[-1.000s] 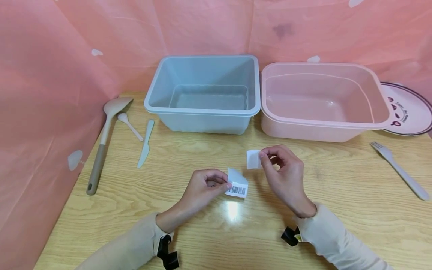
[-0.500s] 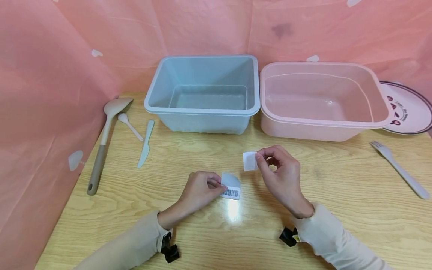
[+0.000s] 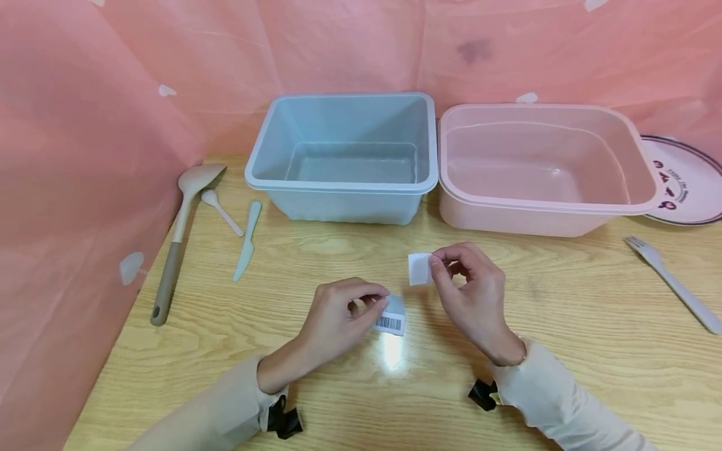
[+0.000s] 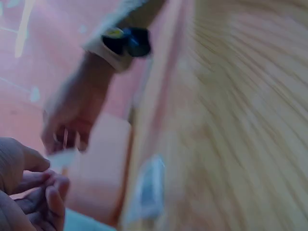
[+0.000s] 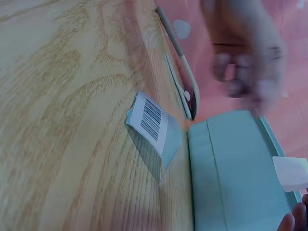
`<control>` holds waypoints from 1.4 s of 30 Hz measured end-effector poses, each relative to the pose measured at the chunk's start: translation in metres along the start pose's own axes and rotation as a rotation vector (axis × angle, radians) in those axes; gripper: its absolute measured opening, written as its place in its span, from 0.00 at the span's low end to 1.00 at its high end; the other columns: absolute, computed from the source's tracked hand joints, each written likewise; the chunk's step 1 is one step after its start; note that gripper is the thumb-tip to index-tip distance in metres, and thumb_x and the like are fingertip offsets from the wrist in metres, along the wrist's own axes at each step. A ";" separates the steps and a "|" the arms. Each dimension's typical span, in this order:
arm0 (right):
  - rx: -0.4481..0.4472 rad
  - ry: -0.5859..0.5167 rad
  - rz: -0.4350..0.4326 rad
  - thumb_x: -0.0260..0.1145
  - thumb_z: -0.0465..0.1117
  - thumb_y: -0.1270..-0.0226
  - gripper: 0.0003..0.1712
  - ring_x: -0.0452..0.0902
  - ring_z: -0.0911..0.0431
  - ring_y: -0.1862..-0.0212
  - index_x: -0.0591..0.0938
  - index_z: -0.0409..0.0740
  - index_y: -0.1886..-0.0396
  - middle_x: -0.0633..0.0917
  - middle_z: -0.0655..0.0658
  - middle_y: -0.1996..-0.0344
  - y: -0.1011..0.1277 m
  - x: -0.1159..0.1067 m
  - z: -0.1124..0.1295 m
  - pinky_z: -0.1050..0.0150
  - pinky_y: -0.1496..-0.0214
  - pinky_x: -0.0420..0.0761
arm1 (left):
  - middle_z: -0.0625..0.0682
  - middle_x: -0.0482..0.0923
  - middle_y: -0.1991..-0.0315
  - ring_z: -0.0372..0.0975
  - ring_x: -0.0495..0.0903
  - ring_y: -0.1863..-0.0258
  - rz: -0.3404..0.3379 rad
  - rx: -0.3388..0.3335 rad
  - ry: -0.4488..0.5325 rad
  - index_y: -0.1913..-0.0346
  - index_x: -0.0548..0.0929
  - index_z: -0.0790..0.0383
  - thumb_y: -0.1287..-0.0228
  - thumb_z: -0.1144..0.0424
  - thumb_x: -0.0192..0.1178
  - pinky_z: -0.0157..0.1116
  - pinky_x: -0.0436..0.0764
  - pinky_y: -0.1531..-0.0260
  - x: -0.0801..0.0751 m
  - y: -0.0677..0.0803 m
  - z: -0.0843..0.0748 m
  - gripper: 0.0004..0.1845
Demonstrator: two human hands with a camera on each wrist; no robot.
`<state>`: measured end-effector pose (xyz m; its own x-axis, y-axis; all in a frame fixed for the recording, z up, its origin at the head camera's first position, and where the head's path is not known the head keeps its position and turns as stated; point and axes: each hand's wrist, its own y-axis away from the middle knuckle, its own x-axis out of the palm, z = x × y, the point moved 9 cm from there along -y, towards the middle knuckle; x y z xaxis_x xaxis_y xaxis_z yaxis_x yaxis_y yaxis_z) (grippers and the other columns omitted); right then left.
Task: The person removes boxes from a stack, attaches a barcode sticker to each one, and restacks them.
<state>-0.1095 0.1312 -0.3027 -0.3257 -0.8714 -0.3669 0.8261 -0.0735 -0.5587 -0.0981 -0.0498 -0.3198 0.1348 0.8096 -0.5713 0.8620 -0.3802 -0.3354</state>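
Note:
A small clear packet with a white barcode label [image 3: 390, 321] lies on the wooden table, bent up at one side in the right wrist view. My left hand [image 3: 345, 316] hovers just above it, thumb and forefinger close together and holding nothing; the left wrist view shows this hand [image 4: 29, 185] apart from the packet [image 4: 149, 192]. Between thumb and forefinger, my right hand [image 3: 472, 288] pinches a small white square of paper [image 3: 419, 269] by its right edge, above the table. In the right wrist view the left hand [image 5: 252, 53] is blurred.
A grey-blue bin [image 3: 346, 203] and a pink bin [image 3: 507, 219] stand side by side at the back. To the left lie a spatula [image 3: 175, 250], a small spoon [image 3: 221, 212] and a pale green knife [image 3: 246, 244]. At right are a fork [image 3: 671, 282] and a plate [image 3: 696, 181].
My left hand has drawn the barcode packet slightly left and down, then let go of it and risen a little. The right hand has barely moved, still pinching the paper.

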 end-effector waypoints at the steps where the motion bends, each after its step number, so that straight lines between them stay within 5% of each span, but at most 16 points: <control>1: -0.008 0.003 -0.002 0.67 0.22 0.45 0.06 0.73 0.67 0.69 0.84 0.34 0.71 0.84 0.42 0.70 0.000 0.000 0.001 0.80 0.67 0.74 | 0.51 0.86 0.70 0.32 0.78 0.76 -0.001 0.025 0.064 0.64 0.88 0.65 0.41 0.70 0.66 0.25 0.77 0.80 0.001 -0.003 -0.006 0.04; 6: -0.044 0.001 0.008 0.67 0.22 0.45 0.06 0.75 0.64 0.69 0.84 0.35 0.71 0.85 0.42 0.70 0.000 0.002 0.005 0.80 0.67 0.75 | 0.52 0.85 0.69 0.32 0.78 0.74 -0.024 0.063 0.181 0.62 0.87 0.65 0.39 0.70 0.64 0.24 0.76 0.81 0.002 -0.014 -0.022 0.05; 20: -0.089 -0.027 0.066 0.65 0.28 0.40 0.02 0.75 0.64 0.67 0.84 0.34 0.69 0.84 0.43 0.69 0.003 0.006 0.013 0.79 0.64 0.76 | 0.52 0.86 0.59 0.35 0.82 0.69 -0.002 -0.018 0.184 0.51 0.85 0.66 0.38 0.68 0.63 0.24 0.77 0.81 0.010 -0.026 -0.021 0.13; 27: -0.204 -0.052 0.041 0.66 0.24 0.45 0.07 0.74 0.62 0.70 0.87 0.36 0.68 0.84 0.45 0.71 0.003 0.007 0.025 0.75 0.67 0.75 | 0.53 0.87 0.59 0.35 0.82 0.67 -0.049 -0.066 0.275 0.53 0.86 0.64 0.37 0.69 0.62 0.28 0.80 0.78 0.007 -0.026 -0.015 0.11; 32: -0.301 -0.039 0.022 0.64 0.36 0.36 0.09 0.76 0.57 0.72 0.87 0.35 0.68 0.83 0.43 0.72 0.005 0.007 0.033 0.74 0.68 0.75 | 0.56 0.87 0.59 0.37 0.84 0.66 -0.059 -0.133 0.413 0.55 0.86 0.66 0.35 0.68 0.61 0.29 0.79 0.80 0.006 -0.025 -0.009 0.09; 37: -0.442 -0.012 -0.035 0.62 0.42 0.32 0.16 0.76 0.54 0.73 0.87 0.33 0.69 0.81 0.41 0.74 0.007 0.005 0.047 0.71 0.70 0.77 | 0.60 0.87 0.60 0.47 0.86 0.68 -0.077 -0.209 0.506 0.56 0.86 0.71 0.35 0.69 0.61 0.39 0.85 0.72 0.005 -0.026 -0.004 0.09; 42: -0.619 0.014 -0.071 0.61 0.37 0.32 0.14 0.75 0.51 0.73 0.87 0.30 0.70 0.79 0.40 0.75 0.011 0.003 0.065 0.66 0.69 0.76 | 0.64 0.86 0.68 0.41 0.83 0.75 -0.087 -0.286 0.547 0.59 0.87 0.70 0.35 0.66 0.62 0.29 0.77 0.79 0.005 -0.028 0.001 0.09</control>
<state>-0.0713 0.0961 -0.2614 -0.3795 -0.8680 -0.3202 0.3835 0.1674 -0.9082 -0.1218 -0.0355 -0.3147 0.2237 0.9729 -0.0586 0.9676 -0.2289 -0.1063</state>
